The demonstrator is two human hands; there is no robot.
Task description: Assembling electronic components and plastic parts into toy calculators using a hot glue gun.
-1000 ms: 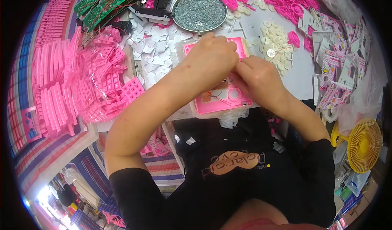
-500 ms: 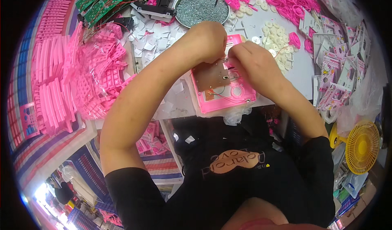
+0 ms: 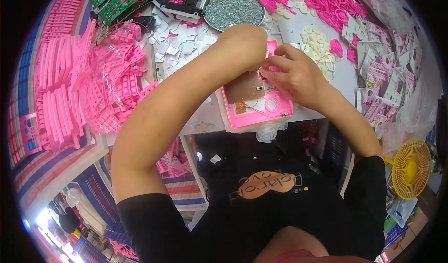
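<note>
A pink plastic housing (image 3: 238, 119) lies on the table in front of me, with a brown circuit board (image 3: 243, 88) set in it and thin red wires near its lower edge. My left hand (image 3: 249, 43) is bent over the housing's upper part, its fingers hidden behind the back of the hand and wrist. Close beside it, my right hand (image 3: 298, 76) is over the housing's right side, thumb and fingers pinched together above the board's edge. What the pinch holds, if anything, is too small to make out.
Behind my hands stands a round dish of small screws (image 3: 233, 10). White paper pieces (image 3: 175, 41), white round parts (image 3: 315, 43) and pink parts (image 3: 322, 4) lie around it. Bagged pink pieces (image 3: 114, 81) are on the left, printed white panels (image 3: 385, 71) and a yellow fan (image 3: 411, 168) on the right.
My left hand has shifted slightly right over the housing. The right hand's fingers have curled and lifted a little. A driver tip seen above the screw dish is out of view now.
</note>
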